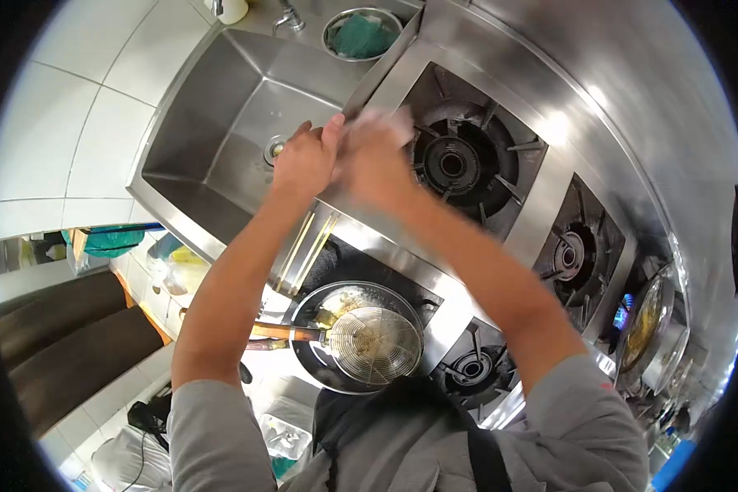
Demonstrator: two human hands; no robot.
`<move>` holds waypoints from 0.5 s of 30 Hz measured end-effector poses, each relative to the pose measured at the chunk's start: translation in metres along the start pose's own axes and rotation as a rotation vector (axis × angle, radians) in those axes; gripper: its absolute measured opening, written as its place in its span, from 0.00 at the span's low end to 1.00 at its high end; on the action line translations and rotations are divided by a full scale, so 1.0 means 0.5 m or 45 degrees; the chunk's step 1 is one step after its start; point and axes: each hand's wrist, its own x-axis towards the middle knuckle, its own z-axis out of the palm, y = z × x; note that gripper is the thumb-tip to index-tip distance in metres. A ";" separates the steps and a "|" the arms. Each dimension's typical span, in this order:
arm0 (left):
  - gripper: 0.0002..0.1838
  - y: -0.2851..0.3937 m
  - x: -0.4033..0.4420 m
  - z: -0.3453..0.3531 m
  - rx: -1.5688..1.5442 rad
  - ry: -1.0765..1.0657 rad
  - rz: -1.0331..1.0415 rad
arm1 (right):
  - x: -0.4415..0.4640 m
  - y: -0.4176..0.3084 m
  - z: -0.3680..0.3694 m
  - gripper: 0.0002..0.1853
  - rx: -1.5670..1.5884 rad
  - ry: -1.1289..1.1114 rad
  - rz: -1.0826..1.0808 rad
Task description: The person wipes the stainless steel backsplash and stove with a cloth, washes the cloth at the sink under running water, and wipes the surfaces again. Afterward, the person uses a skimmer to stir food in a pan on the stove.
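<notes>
My left hand (303, 164) is closed with the thumb up, over the right side of the steel sink (246, 139). Whatever its fingers may hold is hidden. Right beside it, my right hand (377, 168) is smeared by motion above the ledge between sink and stove. A pale, cloth-like piece (394, 123) shows at its fingers, too blurred to name surely. Below my forearms, a skimmer (377, 344) with a wooden handle lies across a dark wok (303, 373). Neither hand touches them.
A large burner (451, 164) lies right of my hands, with smaller burners (570, 254) beyond. A metal bowl with a green scouring pad (361, 37) stands behind the sink near a tap (289, 18). Chopsticks (312, 254) lie above the wok. A pan (644, 320) sits far right.
</notes>
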 end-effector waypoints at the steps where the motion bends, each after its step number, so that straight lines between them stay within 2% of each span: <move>1: 0.44 0.001 0.000 -0.003 0.002 -0.012 -0.013 | -0.048 -0.072 0.026 0.11 0.130 0.089 -0.097; 3: 0.46 0.001 0.006 0.003 0.038 -0.011 -0.043 | -0.082 -0.133 -0.017 0.13 0.292 -0.029 -0.098; 5: 0.48 -0.013 0.018 0.015 0.105 0.018 -0.095 | -0.119 -0.138 -0.035 0.15 0.223 -0.076 -0.064; 8: 0.50 -0.040 0.039 0.034 0.200 0.071 -0.037 | -0.267 -0.120 -0.093 0.14 0.167 0.025 -0.054; 10: 0.51 -0.035 0.042 0.030 0.228 0.045 -0.043 | -0.402 -0.080 -0.130 0.14 0.169 -0.104 0.056; 12: 0.51 -0.031 0.041 0.027 0.241 0.035 -0.031 | -0.545 -0.057 -0.213 0.15 0.029 -0.102 0.151; 15: 0.52 -0.033 0.042 0.027 0.268 -0.004 -0.011 | -0.750 -0.030 -0.326 0.18 -0.094 -0.272 0.489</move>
